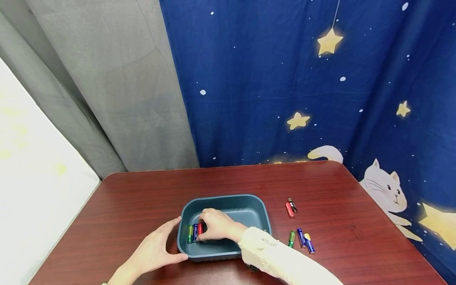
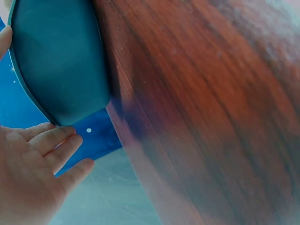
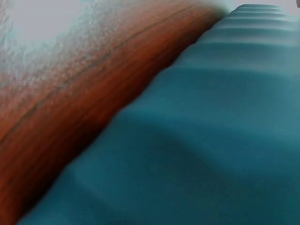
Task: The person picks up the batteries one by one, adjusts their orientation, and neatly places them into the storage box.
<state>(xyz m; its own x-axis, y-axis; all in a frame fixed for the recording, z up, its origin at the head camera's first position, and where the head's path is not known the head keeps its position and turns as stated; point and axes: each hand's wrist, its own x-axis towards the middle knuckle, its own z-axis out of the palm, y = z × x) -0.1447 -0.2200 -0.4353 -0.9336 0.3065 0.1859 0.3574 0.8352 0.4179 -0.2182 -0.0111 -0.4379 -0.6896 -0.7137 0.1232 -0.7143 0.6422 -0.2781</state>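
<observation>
A blue-green plastic bin (image 1: 228,256) stands on the table. Inside, at its left end, a green battery (image 1: 190,234) and a blue battery (image 1: 195,232) lie side by side, with a red battery (image 1: 200,228) next to them. My right hand (image 1: 217,225) reaches in over the bin's front right side, its thumb and fingertips pinching the red battery's ends. My left hand (image 1: 156,245) spans the bin's left end, fingers extended, fingertips and thumb touching the rim. The left wrist view shows those fingers against the bin wall (image 2: 61,61). Only the ribbed outside of the bin (image 3: 211,140) fills the right wrist view.
Right of the bin lie a red battery (image 1: 289,210) beside a black one (image 1: 293,205). Nearer the front are a green battery (image 1: 291,239), a blue one (image 1: 301,238) and a blue-and-yellow one (image 1: 309,244). Curtains (image 1: 263,87) hang behind the reddish-brown table (image 1: 142,194).
</observation>
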